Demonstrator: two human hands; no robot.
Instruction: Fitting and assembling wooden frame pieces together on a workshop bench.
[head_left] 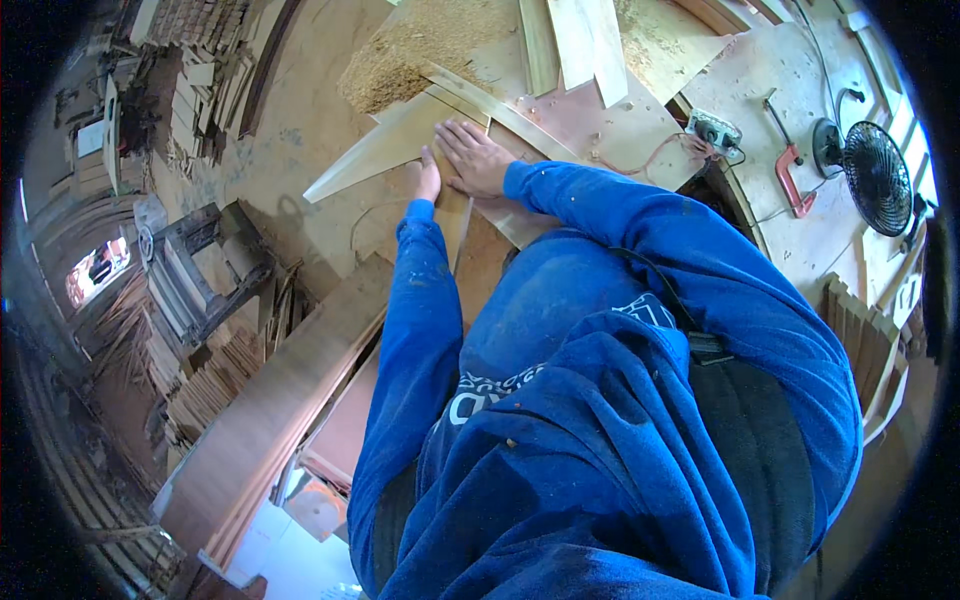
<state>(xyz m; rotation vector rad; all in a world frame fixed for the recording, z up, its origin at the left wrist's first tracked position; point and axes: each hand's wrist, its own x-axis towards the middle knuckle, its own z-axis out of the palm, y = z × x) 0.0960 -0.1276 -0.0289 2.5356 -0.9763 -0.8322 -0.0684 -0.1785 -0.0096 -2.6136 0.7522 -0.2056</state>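
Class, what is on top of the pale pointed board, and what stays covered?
The right hand lies on the pale pointed board, with the left hand close by. The wood beneath the right hand is covered and cannot be seen.

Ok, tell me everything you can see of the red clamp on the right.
The red clamp has a C-shaped red body, seemingly painted metal, with a slim grey metal rod running from its upper end; a small crosspiece, perhaps a handle, caps the rod. It appears to lie flat on the pale board, rod toward the picture's upper left, left of the black fan. It looks unused; any contact besides the board is too small to tell.
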